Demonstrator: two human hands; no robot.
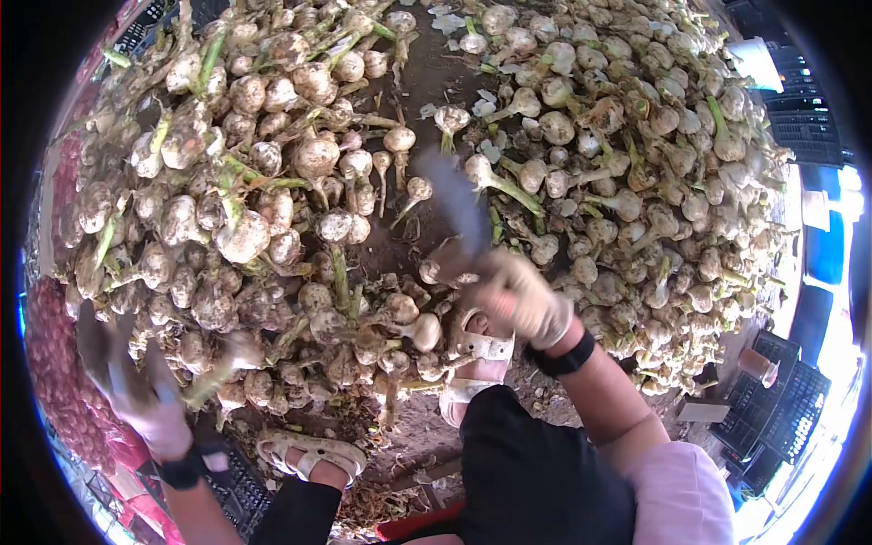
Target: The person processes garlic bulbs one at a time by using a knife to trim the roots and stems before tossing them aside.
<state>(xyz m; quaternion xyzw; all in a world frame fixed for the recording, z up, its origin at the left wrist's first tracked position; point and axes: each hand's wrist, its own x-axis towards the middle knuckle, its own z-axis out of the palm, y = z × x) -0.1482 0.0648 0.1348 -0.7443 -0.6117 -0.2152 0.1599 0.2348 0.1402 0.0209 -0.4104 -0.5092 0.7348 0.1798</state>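
Heaps of garlic bulbs (316, 156) with soil on them and cut or green stems spread on the ground before me. My right hand (525, 300), in a pale glove, is closed round a knife (459, 202); its blade points up and away, smeared by motion. On the left my left hand (136, 386), in a glove with dark fingers, is stretched out with its fingers apart, over the near left edge of the heap. Just right of it is a blurred garlic bulb (242, 350) with a stem, apart from the fingers.
Red mesh sacks (64, 372) of bulbs lie along the left edge. A black crate (238, 486) sits beside my left arm, and more black crates (781, 400) stand at the right. A white bucket (756, 64) is at the far right. My sandalled feet (313, 454) are among the bulbs.
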